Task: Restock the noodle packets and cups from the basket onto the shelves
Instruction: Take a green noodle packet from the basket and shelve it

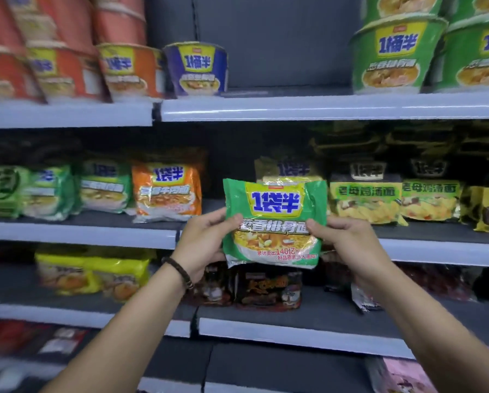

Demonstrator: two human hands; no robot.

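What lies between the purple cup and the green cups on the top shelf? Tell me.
Nothing: in the head view the top shelf is bare between the purple cup and the green cups, with only the dark back panel behind.

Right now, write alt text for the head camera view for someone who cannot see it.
Both hands, left hand and right hand, hold a green noodle packet up before store shelves. Behind it, green packets and an orange packet sit on the middle shelf; green cups stand above.
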